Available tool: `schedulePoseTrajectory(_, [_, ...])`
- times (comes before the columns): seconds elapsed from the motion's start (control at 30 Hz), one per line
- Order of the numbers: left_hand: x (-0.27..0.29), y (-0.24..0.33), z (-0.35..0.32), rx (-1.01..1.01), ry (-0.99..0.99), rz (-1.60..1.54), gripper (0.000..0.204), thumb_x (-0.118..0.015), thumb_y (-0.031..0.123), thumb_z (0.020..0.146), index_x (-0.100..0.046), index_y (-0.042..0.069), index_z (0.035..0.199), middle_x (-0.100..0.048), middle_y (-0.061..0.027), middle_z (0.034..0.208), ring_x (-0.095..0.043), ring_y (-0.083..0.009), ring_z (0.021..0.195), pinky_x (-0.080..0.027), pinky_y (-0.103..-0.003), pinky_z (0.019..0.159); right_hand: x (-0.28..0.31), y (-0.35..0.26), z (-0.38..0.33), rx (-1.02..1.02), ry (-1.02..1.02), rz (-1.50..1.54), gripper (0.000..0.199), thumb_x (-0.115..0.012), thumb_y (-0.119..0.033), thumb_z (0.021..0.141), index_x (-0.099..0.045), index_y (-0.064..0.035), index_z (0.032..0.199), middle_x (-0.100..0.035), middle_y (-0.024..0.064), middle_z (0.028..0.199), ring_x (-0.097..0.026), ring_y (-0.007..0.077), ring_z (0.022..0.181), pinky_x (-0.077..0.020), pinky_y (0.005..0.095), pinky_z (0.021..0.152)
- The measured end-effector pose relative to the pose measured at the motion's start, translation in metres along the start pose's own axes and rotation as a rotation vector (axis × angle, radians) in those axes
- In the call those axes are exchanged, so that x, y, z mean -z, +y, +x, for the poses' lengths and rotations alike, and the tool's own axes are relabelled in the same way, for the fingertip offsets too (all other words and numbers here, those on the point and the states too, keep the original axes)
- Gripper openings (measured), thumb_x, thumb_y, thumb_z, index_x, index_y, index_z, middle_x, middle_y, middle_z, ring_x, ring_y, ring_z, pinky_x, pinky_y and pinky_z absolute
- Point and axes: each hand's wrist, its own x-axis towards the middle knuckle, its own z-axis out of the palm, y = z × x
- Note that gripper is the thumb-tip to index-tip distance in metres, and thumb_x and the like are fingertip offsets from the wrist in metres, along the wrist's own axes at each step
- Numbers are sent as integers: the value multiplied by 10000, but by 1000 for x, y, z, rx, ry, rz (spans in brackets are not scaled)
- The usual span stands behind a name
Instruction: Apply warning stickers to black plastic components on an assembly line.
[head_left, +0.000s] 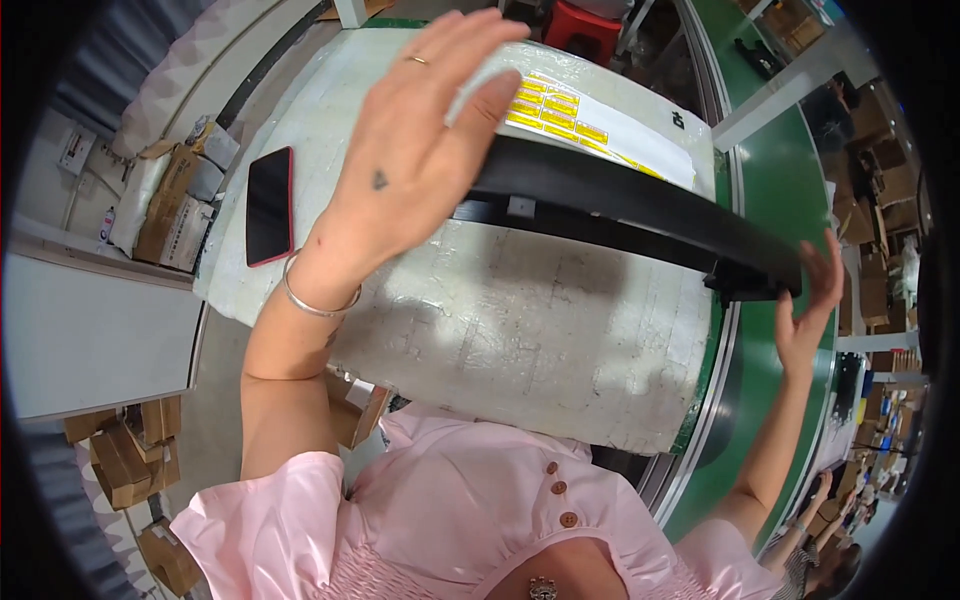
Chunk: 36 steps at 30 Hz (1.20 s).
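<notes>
A long, curved black plastic bar [620, 195] extends across the right half of the worktable, its right end past the table's edge. My left hand [425, 140] is over the bar's left end, fingers stretched out and thumb apart; the palm and that end of the bar are hidden. At the other end, my right hand [812, 305] has its thumb and fingers around the bar's tip. A small grey block [521, 206] shows on the bar's lower strip. Behind the bar lies a white sheet with yellow labels [560, 108].
The worktable [500, 330] has a pale, tape-covered top. A dark phone with a red edge [270, 205] lies on its left. A red stool [582, 30] stands beyond the far edge. Cardboard boxes [125, 465] sit at lower left. Other people's arms [810, 515] show at lower right.
</notes>
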Motion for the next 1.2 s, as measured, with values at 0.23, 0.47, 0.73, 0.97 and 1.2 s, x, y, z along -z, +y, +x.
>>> schedulePoseTrajectory(0.23, [5,9,1,551,-55,79,147,-664,165,852,-676,34,917,-663,-116,1163,-555,-275,1168,-392,-357,1010,-6,-72,51,-396,-76,499,283,-573,-139,885,-613,-16,1137,-518,126,1347,-524,202,1176,-365,333,1029])
schedulePoseTrajectory(0.47, [8,17,2,665,-7,-87,123,-699,159,843,-726,64,915,-640,-117,1224,-432,-276,1299,-297,-404,1092,-92,-126,113,-452,-325,1058,218,-637,-195,908,-675,0,996,-616,66,1185,-548,102,1009,-415,239,907])
schedulePoseTrajectory(0.73, [13,15,-2,585,-43,-10,139,-747,191,799,-748,119,919,-609,-122,1286,-361,-315,1350,-233,-455,1118,-116,-136,118,-399,-399,1015,186,-620,-178,929,-670,1,936,-618,84,1170,-563,120,1022,-415,262,951])
schedulePoseTrajectory(0.97, [18,14,-4,563,-139,44,100,-732,188,814,-699,103,854,-586,-133,1318,-299,-335,1387,-206,-471,1127,-119,-143,117,-436,-389,966,238,-648,-182,904,-675,19,1029,-637,62,1090,-572,88,947,-464,225,824])
schedulePoseTrajectory(1.2, [15,19,-4,611,-112,-40,84,-665,167,873,-640,87,869,-507,-190,1388,-206,-328,1426,-106,-469,1151,-121,-151,108,-474,-217,957,359,-692,-198,879,-602,-22,1180,-567,81,1232,-528,173,1128,-430,281,962])
